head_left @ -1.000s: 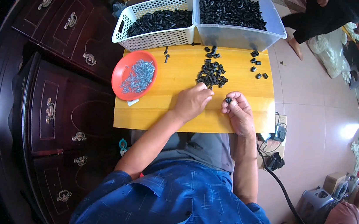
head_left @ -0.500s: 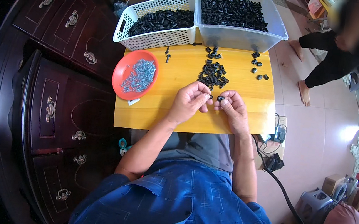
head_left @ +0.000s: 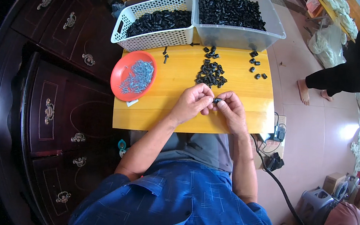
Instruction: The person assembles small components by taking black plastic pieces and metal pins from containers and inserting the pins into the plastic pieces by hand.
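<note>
My right hand (head_left: 232, 111) pinches a small black plastic piece (head_left: 217, 100) between thumb and forefinger. Against its left end press the closed fingertips of my left hand (head_left: 195, 103); whatever they grip is too small and hidden to name. Just beyond both hands lies a loose pile of similar black plastic pieces (head_left: 211, 73) on the yellow wooden table (head_left: 158, 114). A red-orange bowl (head_left: 117, 74) of small silvery screws (head_left: 139, 78) stands left of my left hand.
At the table's back are a white perforated basket (head_left: 152, 41) and a clear plastic bin (head_left: 240, 37), both filled with black pieces. Several stray pieces (head_left: 257, 76) lie at the right. Dark wooden drawers (head_left: 65, 100) flank the left side. A barefoot person (head_left: 337, 74) is at the right.
My two hands have come together, so the black piece in my right hand now meets my left fingertips. The other person has shifted on the right.
</note>
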